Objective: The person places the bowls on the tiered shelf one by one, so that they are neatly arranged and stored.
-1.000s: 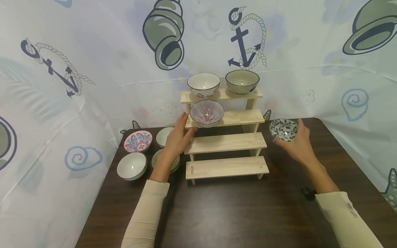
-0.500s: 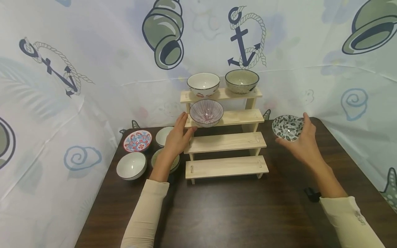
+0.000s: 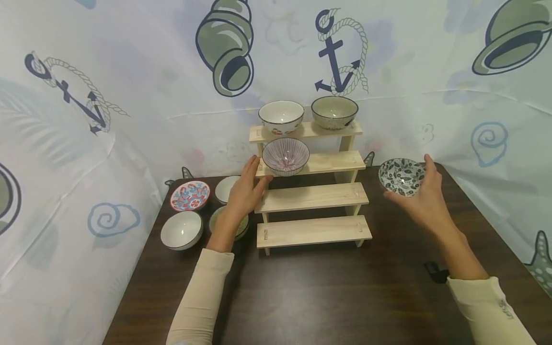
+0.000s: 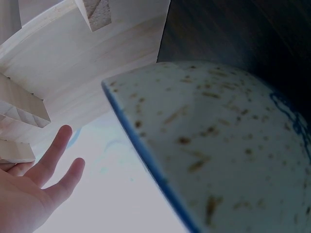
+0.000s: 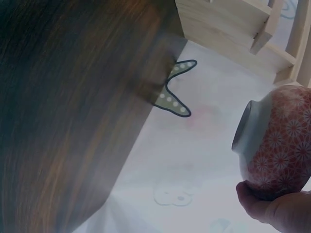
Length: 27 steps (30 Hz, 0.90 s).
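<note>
My right hand (image 3: 427,199) grips a bowl (image 3: 400,176) with a black-and-white leaf pattern inside, thumb and fingers at its side. It is held up to the right of the wooden four-step stand (image 3: 312,197). The right wrist view shows the bowl's outside (image 5: 286,141), red with pale flowers, and its white foot. My left hand (image 3: 245,190) is at the stand's left end with fingers extended, nothing in its grasp. Near its fingertips, a purple-striped bowl (image 3: 285,156) sits on the second step from the top. In the left wrist view, fingers (image 4: 56,150) reach past a brown-speckled, blue-rimmed bowl (image 4: 209,141).
A white bowl (image 3: 281,116) with red flowers and a grey-green bowl (image 3: 334,112) stand on the top step. Left on the dark table (image 3: 310,292) are a red-and-blue patterned bowl (image 3: 190,195), a white bowl (image 3: 182,231), another pale bowl (image 3: 225,189) and a greenish bowl (image 3: 242,227) partly behind my arm.
My right hand has moved slightly right and upward in the head view, carrying the leaf-patterned bowl away from the stand. My left hand stays in place at the stand's left end.
</note>
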Each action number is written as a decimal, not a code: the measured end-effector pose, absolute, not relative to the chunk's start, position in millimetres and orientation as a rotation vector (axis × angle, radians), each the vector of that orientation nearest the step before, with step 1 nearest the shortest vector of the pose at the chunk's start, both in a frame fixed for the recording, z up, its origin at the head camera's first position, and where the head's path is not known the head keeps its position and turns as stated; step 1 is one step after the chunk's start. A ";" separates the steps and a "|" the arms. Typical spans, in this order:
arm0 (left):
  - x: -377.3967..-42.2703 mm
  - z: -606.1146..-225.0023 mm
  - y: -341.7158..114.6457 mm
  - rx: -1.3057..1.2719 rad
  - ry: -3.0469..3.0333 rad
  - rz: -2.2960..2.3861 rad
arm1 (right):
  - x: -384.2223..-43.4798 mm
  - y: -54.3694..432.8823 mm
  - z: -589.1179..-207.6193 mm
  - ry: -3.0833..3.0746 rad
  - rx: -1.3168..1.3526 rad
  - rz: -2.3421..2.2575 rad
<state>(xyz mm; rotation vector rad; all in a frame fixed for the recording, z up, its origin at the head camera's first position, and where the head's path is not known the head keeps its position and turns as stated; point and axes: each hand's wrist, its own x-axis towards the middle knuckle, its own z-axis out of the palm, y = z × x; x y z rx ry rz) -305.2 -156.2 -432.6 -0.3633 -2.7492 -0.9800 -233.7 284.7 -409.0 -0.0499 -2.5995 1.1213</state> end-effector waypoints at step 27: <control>-306.7 -432.8 -156.0 -0.352 -2.740 -0.985 | -199.3 275.1 -377.5 -2.571 -0.062 1.140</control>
